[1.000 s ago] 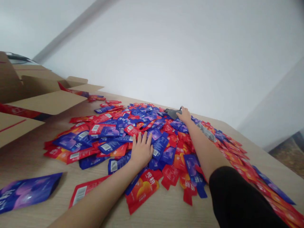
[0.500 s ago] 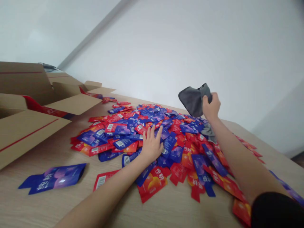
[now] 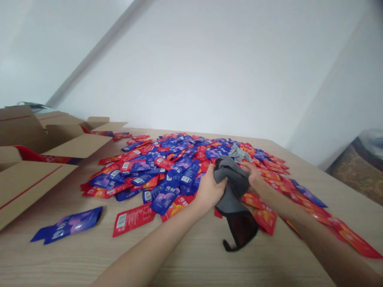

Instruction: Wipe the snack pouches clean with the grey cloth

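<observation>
Pinching the soft grey black-edged fabric piece (image 3: 235, 184), the left hand (image 3: 209, 189) best holds firm, right hand (image 3: 254, 176) alongside, grip unclear

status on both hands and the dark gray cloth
Left hand gripping dark gray cloth. Right hand at its edge, grip unclear. Red and blue packets heaped behind.

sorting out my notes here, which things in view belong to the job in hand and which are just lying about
Seemingly in the job:
dark grey cloth, held
dark piece hanging below it

Seemingly just lying about:
pile of red and blue pouches
lighter grey cloth on the pile
loose blue pouch
open cardboard boxes
</observation>
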Motion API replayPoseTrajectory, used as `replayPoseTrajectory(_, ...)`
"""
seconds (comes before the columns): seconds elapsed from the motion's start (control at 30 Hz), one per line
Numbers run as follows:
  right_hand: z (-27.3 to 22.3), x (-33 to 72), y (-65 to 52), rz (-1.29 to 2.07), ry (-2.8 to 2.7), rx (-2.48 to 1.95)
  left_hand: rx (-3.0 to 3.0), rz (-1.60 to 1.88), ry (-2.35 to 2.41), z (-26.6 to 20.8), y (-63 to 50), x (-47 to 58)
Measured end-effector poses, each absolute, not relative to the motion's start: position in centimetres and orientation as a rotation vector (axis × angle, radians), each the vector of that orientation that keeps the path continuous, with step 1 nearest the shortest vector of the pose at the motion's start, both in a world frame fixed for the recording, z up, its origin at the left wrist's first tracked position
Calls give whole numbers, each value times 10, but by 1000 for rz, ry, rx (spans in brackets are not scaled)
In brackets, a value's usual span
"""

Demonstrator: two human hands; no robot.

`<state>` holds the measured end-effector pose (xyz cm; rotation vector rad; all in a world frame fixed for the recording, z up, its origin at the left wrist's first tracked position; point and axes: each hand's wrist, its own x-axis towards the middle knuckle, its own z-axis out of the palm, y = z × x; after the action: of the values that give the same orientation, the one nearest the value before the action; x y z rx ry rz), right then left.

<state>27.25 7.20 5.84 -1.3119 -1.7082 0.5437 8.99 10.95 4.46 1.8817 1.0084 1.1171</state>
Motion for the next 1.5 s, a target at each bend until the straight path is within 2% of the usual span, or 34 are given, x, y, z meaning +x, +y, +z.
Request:
replayPoseTrajectory(0.1, 27, 271, 51, 795, -1575, -1296, 2098, 874, 766, 50, 95, 105)
replayPoseTrajectory(0.2, 15, 282, 36, 982, -1201, -1404, 2304, 420, 429, 65, 104, 113)
replayPoseTrajectory(0.27, 15, 302, 27, 972, -1017, -1499, 2430, 254, 496, 72, 130, 117)
replayPoseTrajectory(0.4, 13, 349, 2, 902, -1142, -1711, 2559, 471, 1036, 70, 215, 127)
replayPoseTrajectory(0.57, 7, 365, -24, 1072, -1503, -1850, 2503, 593, 1537, 49, 306, 135)
replayPoseTrajectory(0.67, 12, 361, -26, 1153, -1620, -1758, 2467, 520, 1673, 37, 336, 138)
replayPoseTrajectory(0.83, 11, 360, -27, 987, -1627, -1888, 2458, 421, 1702, 31, 353, 151)
replayPoseTrajectory(1.07, 11, 352, -38, 614, -1650, -2047, 2301, 737, 1648, 53, 307, 137)
replayPoseTrajectory(1.27, 34, 366, -67, 506, -1677, -2104, 2034, 1044, 1447, 71, 209, 70)
replayPoseTrajectory(1.37, 35, 356, -77, 596, -1738, -2087, 1803, 1078, 1216, 75, 148, 37)
replayPoseTrajectory(1.43, 31, 336, -78, 675, -1871, -2087, 1616, 983, 1074, 75, 111, 21)
replayPoseTrajectory(1.5, 22, 311, -78, 591, -2026, -2096, 1550, 816, 1040, 72, 80, 10)
